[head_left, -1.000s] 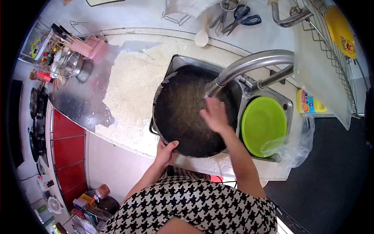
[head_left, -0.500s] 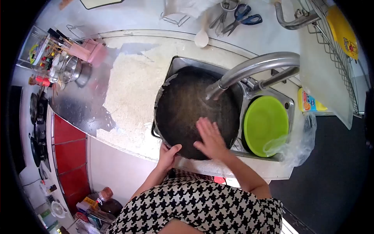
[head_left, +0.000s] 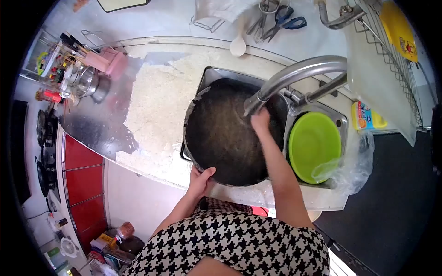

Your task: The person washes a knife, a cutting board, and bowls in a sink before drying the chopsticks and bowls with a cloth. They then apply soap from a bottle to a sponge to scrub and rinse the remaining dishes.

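A large blackened round pan (head_left: 221, 142) with a rough, flaking rim lies tilted over the left sink basin (head_left: 218, 72). My left hand (head_left: 200, 180) grips its near rim, thumb on top and fingers underneath. Over the pan's far right part, my right hand (head_left: 261, 120) is right beside the spout of the steel faucet (head_left: 299, 76). Its fingers are partly hidden and blurred, so what they touch cannot be made out. Beneath the spout the pan's surface looks wet.
A green basin (head_left: 315, 147) sits in the right sink bowl, with a clear plastic bag (head_left: 354, 168) beside it. A yellow bottle (head_left: 368, 117) stands farther right. Scissors (head_left: 285, 22) and a white spoon (head_left: 238, 46) hang at the back. Metal bowls (head_left: 86, 82) are on the left counter.
My right hand has moved from flat over the pan's near right area, away from me, up to the faucet spout. My left hand keeps its hold on the rim.
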A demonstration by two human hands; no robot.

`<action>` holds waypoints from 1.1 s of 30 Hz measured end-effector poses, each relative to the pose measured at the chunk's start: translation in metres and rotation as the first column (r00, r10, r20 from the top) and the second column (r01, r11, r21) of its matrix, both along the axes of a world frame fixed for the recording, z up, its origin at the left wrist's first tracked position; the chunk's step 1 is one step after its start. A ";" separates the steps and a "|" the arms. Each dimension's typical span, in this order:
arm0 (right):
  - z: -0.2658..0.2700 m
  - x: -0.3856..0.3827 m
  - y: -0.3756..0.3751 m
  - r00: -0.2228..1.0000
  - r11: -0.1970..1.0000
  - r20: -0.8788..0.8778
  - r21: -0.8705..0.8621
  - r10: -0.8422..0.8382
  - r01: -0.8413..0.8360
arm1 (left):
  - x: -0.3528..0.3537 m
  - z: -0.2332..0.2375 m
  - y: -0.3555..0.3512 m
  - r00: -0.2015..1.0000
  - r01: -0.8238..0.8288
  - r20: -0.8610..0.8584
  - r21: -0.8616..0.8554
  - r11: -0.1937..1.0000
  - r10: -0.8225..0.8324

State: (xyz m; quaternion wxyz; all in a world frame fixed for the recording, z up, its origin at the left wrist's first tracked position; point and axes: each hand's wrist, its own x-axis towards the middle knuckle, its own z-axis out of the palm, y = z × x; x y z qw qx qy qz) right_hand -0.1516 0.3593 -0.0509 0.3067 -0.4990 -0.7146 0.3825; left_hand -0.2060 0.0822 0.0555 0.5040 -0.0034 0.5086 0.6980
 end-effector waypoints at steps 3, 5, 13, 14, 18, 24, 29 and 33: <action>0.044 -0.037 -0.025 0.527 0.469 -0.804 -0.591 -0.276 -0.657 | 0.002 -0.003 0.000 1.000 -0.012 -0.011 0.016 1.000 0.012; 0.055 -0.048 -0.031 0.513 0.484 -0.793 -0.608 -0.330 -0.629 | 0.002 0.000 0.001 1.000 -0.024 -0.018 0.006 1.000 0.024; 0.081 0.013 0.066 0.667 0.530 0.741 0.536 0.077 -0.657 | 0.001 -0.014 -0.003 0.999 -0.004 -0.050 0.019 1.000 0.005; 0.085 0.021 0.089 0.587 0.597 0.806 0.434 0.078 -0.675 | 0.001 -0.013 -0.003 0.998 -0.009 -0.057 0.013 1.000 0.010; 0.099 0.053 0.124 0.353 0.569 0.933 0.328 -0.069 -0.754 | 0.000 -0.016 -0.002 0.998 0.003 -0.064 0.049 0.999 0.000; 0.103 0.054 0.089 0.560 0.696 0.808 0.295 0.184 -0.654 | 0.003 -0.017 -0.003 0.999 -0.044 -0.011 0.009 0.999 0.044; 0.025 0.052 0.068 0.700 0.935 0.644 -0.342 0.307 -0.095 | 0.003 -0.009 -0.002 0.999 -0.047 -0.002 -0.017 0.999 0.047; -0.011 0.062 0.081 0.813 0.894 0.494 -0.443 0.307 -0.069 | 0.000 -0.015 -0.004 1.000 0.010 -0.015 -0.035 0.999 -0.010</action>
